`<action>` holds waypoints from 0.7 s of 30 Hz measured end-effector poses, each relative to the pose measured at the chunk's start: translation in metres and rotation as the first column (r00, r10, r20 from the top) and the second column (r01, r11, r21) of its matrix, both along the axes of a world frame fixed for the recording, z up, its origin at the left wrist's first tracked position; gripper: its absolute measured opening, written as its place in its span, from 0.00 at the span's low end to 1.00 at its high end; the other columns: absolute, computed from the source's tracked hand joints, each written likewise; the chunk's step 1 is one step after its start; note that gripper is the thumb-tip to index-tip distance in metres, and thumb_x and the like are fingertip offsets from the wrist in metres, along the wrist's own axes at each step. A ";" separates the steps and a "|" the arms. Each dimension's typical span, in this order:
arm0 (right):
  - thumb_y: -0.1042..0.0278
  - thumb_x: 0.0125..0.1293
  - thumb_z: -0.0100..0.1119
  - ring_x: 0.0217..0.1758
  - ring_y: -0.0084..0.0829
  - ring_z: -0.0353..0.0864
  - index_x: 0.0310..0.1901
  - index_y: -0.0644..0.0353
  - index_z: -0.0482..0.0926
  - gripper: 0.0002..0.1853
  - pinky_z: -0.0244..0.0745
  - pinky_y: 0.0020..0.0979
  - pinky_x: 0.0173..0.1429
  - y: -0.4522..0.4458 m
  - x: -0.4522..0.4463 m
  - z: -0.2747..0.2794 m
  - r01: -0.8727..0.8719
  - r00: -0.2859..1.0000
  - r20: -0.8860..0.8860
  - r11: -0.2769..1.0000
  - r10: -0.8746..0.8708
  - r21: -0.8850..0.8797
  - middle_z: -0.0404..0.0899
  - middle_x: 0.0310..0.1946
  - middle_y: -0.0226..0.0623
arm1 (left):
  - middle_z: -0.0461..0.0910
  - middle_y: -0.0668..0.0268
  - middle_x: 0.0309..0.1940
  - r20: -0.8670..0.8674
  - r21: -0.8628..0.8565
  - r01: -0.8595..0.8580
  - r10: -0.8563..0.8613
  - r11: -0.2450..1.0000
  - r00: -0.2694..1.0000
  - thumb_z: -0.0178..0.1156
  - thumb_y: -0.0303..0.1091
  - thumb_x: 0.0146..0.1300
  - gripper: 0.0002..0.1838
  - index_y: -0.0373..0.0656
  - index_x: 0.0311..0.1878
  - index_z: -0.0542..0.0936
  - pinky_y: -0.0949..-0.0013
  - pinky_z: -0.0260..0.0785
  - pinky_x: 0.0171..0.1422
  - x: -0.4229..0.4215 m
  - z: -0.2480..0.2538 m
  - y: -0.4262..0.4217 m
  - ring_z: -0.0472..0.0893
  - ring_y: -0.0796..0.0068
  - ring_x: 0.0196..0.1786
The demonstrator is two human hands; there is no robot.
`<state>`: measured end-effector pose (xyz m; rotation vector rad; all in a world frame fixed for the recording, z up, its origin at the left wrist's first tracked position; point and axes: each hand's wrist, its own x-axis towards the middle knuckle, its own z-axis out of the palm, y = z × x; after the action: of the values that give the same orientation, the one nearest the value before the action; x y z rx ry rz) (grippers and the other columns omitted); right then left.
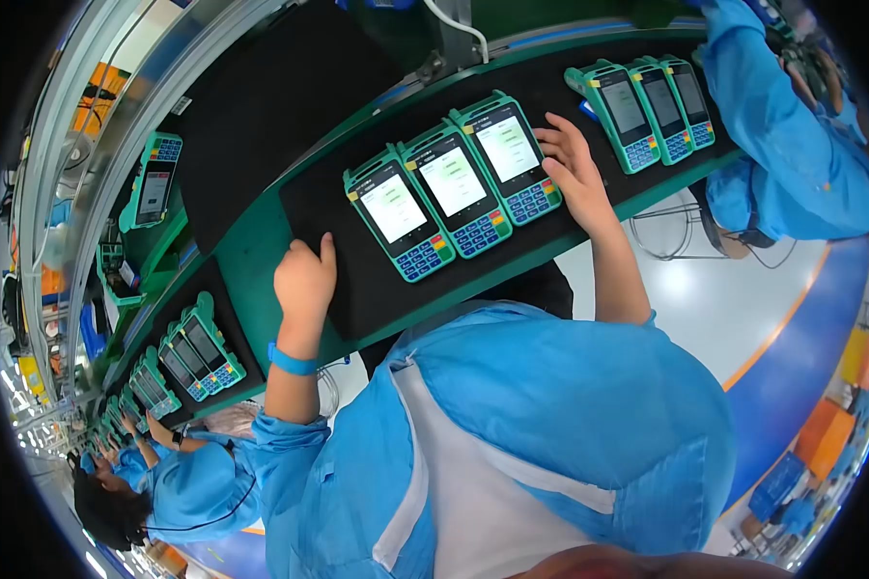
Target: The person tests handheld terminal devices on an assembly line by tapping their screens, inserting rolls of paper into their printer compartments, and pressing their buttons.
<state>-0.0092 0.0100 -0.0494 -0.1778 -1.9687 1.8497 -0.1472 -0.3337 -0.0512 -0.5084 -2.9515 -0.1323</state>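
Three green-cased payment terminals stand side by side on a black mat (311, 198), their screens lit and keypads toward me: the left terminal (394, 207), the middle terminal (450, 180) and the right terminal (505, 150). My right hand (572, 174) is at the right terminal's right side, fingers apart and holding nothing; whether the fingertips touch the case, I cannot tell. Left of the row, my left hand (304, 277) is over the mat's edge, apart from the terminals. Its fingers are curled in with one digit raised, and nothing shows in it. A blue band circles that wrist.
More terminals (647, 111) stand to the right, near a person in a blue smock (792, 145). Others (201, 352) line the bench at left, by another person (198, 482). One terminal (156, 183) sits on the green structure behind. The green bench edge (406, 314) runs before me.
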 end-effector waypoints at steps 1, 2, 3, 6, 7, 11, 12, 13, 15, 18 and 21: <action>0.73 0.63 0.52 0.58 0.34 0.70 0.66 0.61 0.55 0.30 0.64 0.33 0.62 0.002 0.000 0.000 0.005 1.000 0.000 1.000 -0.005 0.004 0.67 0.58 0.46 | 0.78 0.46 0.25 0.060 0.017 -0.004 0.003 1.000 0.998 0.53 0.48 0.64 0.23 0.33 0.28 0.73 0.54 0.73 0.32 0.001 0.006 -0.001 0.79 0.48 0.28; 0.73 0.63 0.52 0.58 0.33 0.70 0.66 0.61 0.56 0.30 0.65 0.33 0.62 0.002 0.000 0.000 -0.002 1.000 0.010 1.000 0.002 0.026 0.67 0.58 0.46 | 0.78 0.46 0.25 0.062 0.019 -0.003 0.002 1.000 0.998 0.53 0.48 0.64 0.23 0.33 0.28 0.73 0.54 0.73 0.32 0.000 0.004 -0.006 0.79 0.48 0.28; 0.73 0.63 0.52 0.58 0.33 0.70 0.66 0.61 0.57 0.29 0.65 0.33 0.61 0.002 0.000 -0.001 -0.014 1.000 0.020 0.999 0.013 0.045 0.68 0.57 0.46 | 0.78 0.47 0.26 0.091 0.099 0.009 -0.018 0.995 0.996 0.52 0.47 0.64 0.21 0.33 0.31 0.74 0.53 0.72 0.34 -0.002 0.003 -0.014 0.79 0.47 0.29; 0.74 0.64 0.51 0.57 0.32 0.70 0.65 0.62 0.59 0.27 0.65 0.32 0.61 0.000 0.000 -0.005 0.025 0.999 0.024 0.988 -0.029 0.152 0.68 0.57 0.45 | 0.79 0.50 0.32 0.137 0.216 -0.040 0.010 0.976 0.991 0.50 0.43 0.65 0.16 0.38 0.44 0.76 0.54 0.72 0.39 0.003 0.003 -0.035 0.79 0.48 0.37; 0.74 0.64 0.51 0.57 0.32 0.70 0.65 0.62 0.59 0.27 0.65 0.32 0.61 -0.001 0.001 -0.004 0.030 0.999 0.012 0.994 -0.031 0.106 0.68 0.57 0.45 | 0.79 0.50 0.36 0.084 0.175 -0.055 0.041 0.983 0.996 0.50 0.43 0.65 0.16 0.40 0.45 0.76 0.54 0.72 0.39 0.005 -0.002 -0.049 0.79 0.49 0.39; 0.73 0.64 0.52 0.57 0.32 0.71 0.65 0.61 0.59 0.27 0.66 0.31 0.60 0.002 0.000 -0.008 0.028 1.000 -0.005 0.998 -0.028 0.055 0.69 0.57 0.44 | 0.74 0.56 0.32 -0.369 -0.317 -0.326 0.201 0.891 0.908 0.57 0.46 0.58 0.17 0.48 0.46 0.78 0.55 0.71 0.37 0.011 -0.029 -0.129 0.77 0.54 0.36; 0.73 0.64 0.52 0.57 0.31 0.71 0.65 0.61 0.59 0.27 0.66 0.31 0.60 0.001 0.000 -0.008 0.025 1.000 -0.007 0.998 -0.024 0.061 0.69 0.57 0.44 | 0.73 0.58 0.37 -0.387 -0.384 -0.375 0.222 0.844 0.895 0.57 0.46 0.57 0.17 0.48 0.47 0.78 0.57 0.69 0.38 0.015 -0.028 -0.145 0.75 0.57 0.40; 0.73 0.64 0.52 0.57 0.31 0.71 0.65 0.61 0.59 0.27 0.66 0.31 0.60 0.001 0.000 -0.008 0.015 1.000 -0.002 0.998 -0.015 0.060 0.69 0.57 0.44 | 0.72 0.61 0.41 -0.422 -0.446 -0.388 0.193 0.807 0.886 0.57 0.45 0.56 0.18 0.49 0.48 0.77 0.58 0.66 0.41 0.019 -0.026 -0.157 0.72 0.60 0.43; 0.73 0.64 0.52 0.57 0.31 0.71 0.64 0.61 0.60 0.27 0.66 0.31 0.60 0.002 0.000 -0.008 0.024 1.000 0.008 0.997 -0.025 0.074 0.69 0.57 0.43 | 0.71 0.64 0.42 -0.432 -0.508 -0.354 0.123 0.785 0.893 0.58 0.44 0.55 0.17 0.48 0.46 0.77 0.59 0.63 0.43 0.021 -0.022 -0.180 0.71 0.61 0.45; 0.73 0.64 0.51 0.57 0.32 0.71 0.64 0.61 0.60 0.27 0.66 0.32 0.60 0.002 -0.001 -0.009 0.032 0.999 0.013 0.995 -0.034 0.092 0.69 0.57 0.44 | 0.71 0.65 0.40 -0.296 -0.606 -0.250 0.078 0.755 0.952 0.61 0.43 0.53 0.13 0.46 0.37 0.77 0.61 0.62 0.46 0.018 -0.003 -0.185 0.71 0.63 0.45; 0.72 0.63 0.51 0.58 0.33 0.71 0.65 0.61 0.59 0.27 0.66 0.33 0.61 0.002 -0.001 -0.012 0.025 1.000 -0.001 0.996 -0.025 0.083 0.69 0.57 0.45 | 0.71 0.64 0.38 -0.277 -0.687 -0.166 -0.044 0.708 0.960 0.57 0.37 0.51 0.07 0.45 0.29 0.78 0.62 0.59 0.48 0.002 0.008 -0.179 0.70 0.63 0.46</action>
<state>-0.0104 0.0125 -0.0618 -0.1765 -2.0302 1.7488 -0.1453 -0.5127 -0.0436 -0.4492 -2.6316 1.0401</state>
